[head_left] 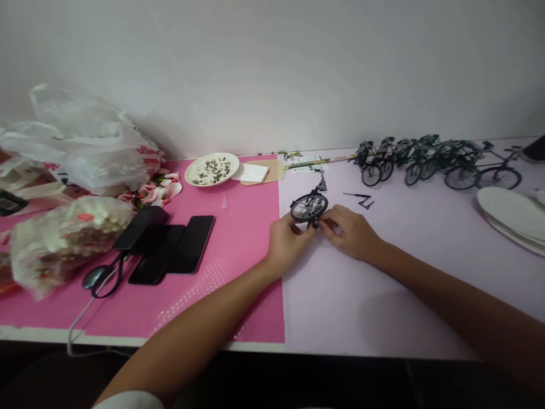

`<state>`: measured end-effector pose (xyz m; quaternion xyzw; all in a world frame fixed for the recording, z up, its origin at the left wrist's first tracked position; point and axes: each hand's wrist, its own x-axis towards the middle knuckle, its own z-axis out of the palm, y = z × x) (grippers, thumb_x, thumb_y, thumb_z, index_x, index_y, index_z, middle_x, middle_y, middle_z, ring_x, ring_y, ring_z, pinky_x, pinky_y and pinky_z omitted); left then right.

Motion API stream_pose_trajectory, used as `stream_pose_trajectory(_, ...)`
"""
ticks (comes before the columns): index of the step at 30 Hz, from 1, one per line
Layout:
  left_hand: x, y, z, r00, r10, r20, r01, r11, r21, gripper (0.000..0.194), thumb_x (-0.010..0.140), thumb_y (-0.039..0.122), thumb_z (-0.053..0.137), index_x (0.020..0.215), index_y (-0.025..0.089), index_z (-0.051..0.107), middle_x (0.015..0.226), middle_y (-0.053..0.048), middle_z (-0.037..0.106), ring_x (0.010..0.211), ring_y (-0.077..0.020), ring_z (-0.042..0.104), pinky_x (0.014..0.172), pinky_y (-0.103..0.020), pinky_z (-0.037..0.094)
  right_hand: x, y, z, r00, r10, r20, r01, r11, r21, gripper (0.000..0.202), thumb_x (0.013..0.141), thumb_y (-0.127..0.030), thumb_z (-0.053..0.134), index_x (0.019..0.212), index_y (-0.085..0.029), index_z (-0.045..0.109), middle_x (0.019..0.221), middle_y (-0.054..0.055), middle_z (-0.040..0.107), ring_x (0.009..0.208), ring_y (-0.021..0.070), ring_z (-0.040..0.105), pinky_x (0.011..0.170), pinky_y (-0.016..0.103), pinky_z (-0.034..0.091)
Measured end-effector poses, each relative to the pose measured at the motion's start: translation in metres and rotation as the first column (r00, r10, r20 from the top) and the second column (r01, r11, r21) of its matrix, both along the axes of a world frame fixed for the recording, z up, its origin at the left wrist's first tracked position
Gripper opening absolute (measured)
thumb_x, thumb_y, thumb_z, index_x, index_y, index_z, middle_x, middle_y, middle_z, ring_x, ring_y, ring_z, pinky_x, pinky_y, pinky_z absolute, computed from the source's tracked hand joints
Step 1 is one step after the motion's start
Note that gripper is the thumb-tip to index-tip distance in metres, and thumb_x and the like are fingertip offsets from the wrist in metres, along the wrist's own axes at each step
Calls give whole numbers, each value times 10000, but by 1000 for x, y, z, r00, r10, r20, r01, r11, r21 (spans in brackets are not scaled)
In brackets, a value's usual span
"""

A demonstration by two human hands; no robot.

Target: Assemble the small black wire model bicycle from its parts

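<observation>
A black miniature bicycle (309,207) is held just above the tabletop, one spoked wheel turned up toward me. From its left side my left hand (286,241) is closed around its lower part, thumb in front. The fingertips of my right hand (349,230) pinch at the bicycle's lower right edge, close to my left thumb. Whether a small part sits between those right fingertips is hidden. A little beyond my right hand, thin black bicycle parts (364,200) lie on the pale lilac surface.
Several assembled miniature bicycles (462,165) stand in a row at the back right, near white plates (511,213). A bowl (189,177) of small pieces stands at the back. Phones (191,244), a black device with a cable (145,224) and plastic bags (85,147) lie on the left.
</observation>
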<state>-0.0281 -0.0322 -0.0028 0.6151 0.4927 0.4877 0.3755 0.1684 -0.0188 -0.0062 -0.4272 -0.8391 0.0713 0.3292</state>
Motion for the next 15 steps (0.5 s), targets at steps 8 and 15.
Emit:
stream_pose_trajectory(8,1,0,1,1000,14,22,-14,1000,-2,155,795,296,764,879,165,759,843,-58,794,597,-145,631,572,-260,470,0,-1,-2,997,-79,5,80,996,-40,215,1007,-353,533,886,-208,637,721,22,624,619,174,568,613,306,405)
stream_pose_trajectory(15,0,1,-1,997,60,-46,-60,998,11,175,772,322,782,791,166,703,692,-22,716,581,-134,575,555,-250,433,-1,-2,-1,998,-65,14,66,997,-37,201,970,-375,572,860,-212,612,692,10,618,594,164,559,606,296,401)
